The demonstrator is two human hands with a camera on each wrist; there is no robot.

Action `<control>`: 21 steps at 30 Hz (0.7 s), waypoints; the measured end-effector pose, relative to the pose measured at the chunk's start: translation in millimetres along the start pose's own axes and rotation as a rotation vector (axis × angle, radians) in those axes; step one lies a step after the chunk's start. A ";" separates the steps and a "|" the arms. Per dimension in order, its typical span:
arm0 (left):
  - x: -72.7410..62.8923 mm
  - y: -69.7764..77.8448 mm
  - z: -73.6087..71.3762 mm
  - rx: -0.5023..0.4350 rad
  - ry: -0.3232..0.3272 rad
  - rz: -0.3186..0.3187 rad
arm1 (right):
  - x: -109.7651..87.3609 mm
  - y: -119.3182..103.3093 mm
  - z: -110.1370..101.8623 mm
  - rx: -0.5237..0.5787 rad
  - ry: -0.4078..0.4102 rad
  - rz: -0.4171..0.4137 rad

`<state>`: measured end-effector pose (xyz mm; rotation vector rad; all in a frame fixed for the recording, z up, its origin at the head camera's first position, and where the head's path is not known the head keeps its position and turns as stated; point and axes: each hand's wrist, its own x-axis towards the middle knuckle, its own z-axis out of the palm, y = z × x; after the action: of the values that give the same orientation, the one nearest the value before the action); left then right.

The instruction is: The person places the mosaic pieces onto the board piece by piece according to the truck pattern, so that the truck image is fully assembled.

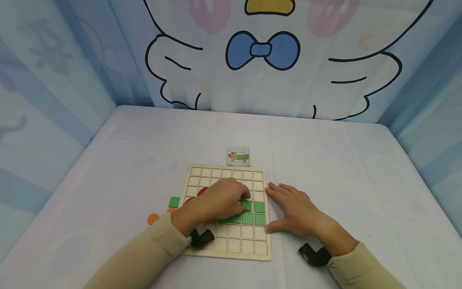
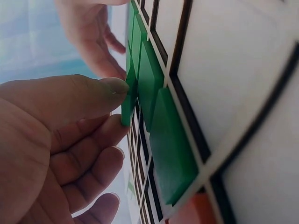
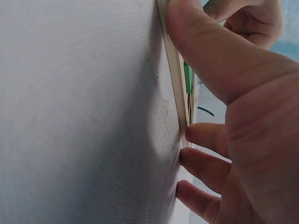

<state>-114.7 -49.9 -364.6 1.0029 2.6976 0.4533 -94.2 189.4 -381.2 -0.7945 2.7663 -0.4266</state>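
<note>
My left hand (image 1: 223,198) reaches over the wooden grid board (image 1: 252,249) and pinches a green square tile (image 2: 125,115) between thumb and index finger. In the left wrist view, that tile is tilted at the grid beside other green tiles (image 2: 170,154). The head view shows two rows of green tiles (image 1: 259,219) right of the hand, partly covered by it. Red pieces (image 1: 202,191) peek out behind the left wrist. With fingers spread, my right hand (image 1: 296,210) rests at the board's right edge, its thumb (image 3: 201,35) touching the rim.
A small picture card (image 1: 238,156) with a gridded pattern lies just beyond the board. Left of the board are a loose green square (image 1: 174,202), an orange disc (image 1: 153,218) and another orange piece (image 1: 171,210), partly hidden. A white cloth covers the table (image 1: 325,160).
</note>
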 end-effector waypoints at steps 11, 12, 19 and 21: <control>4.4 3.7 2.7 0.007 -0.020 -0.029 | 1.2 -0.9 -1.6 -0.001 0.006 -0.004; 3.9 3.7 2.3 0.009 -0.021 -0.026 | 1.1 -0.9 -1.5 -0.001 0.005 -0.004; -6.7 2.6 -8.5 -0.039 0.028 0.000 | 0.7 -0.3 -1.0 -0.004 0.000 0.005; -9.6 1.6 -11.0 -0.058 0.033 -0.006 | 0.7 -0.2 -1.0 -0.003 -0.003 0.008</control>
<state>-110.1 -57.4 -352.8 0.9795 2.6992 0.5479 -95.0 189.1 -380.3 -0.7836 2.7670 -0.4190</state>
